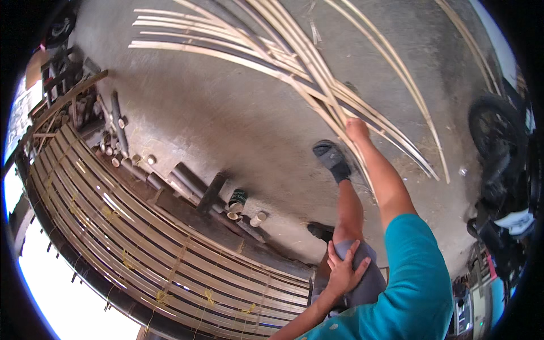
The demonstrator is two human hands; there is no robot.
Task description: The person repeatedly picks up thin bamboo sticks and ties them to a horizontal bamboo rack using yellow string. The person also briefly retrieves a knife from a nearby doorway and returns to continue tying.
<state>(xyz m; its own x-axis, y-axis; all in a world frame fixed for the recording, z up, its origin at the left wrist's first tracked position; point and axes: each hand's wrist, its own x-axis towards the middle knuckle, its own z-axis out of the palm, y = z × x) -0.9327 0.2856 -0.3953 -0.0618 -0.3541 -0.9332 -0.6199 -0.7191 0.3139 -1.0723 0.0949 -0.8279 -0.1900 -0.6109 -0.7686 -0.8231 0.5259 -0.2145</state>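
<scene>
My right hand (pixel 357 130) is closed around one or more long, pale bamboo strips (pixel 317 62); the fingers hide how many. These strips slant from the top of the head view down past my foot. Under them, more bamboo strips (pixel 209 54) lie crosswise on the floor, some pale and some dark, fanned out to the left and down to the right. My left hand (pixel 344 273) lies with its fingers spread on my bent knee, over grey shorts, holding nothing. A dark sandal and sock (pixel 328 156) show beside the held strips.
At lower left stands a slatted bamboo bench (pixel 170 238) tied with yellow string. Cut bamboo tubes (pixel 190 178) and a dark green container (pixel 238 197) lie along its edge. Further pale strips (pixel 396 62) curve across the floor on the right, near a motorcycle wheel (pixel 496 124).
</scene>
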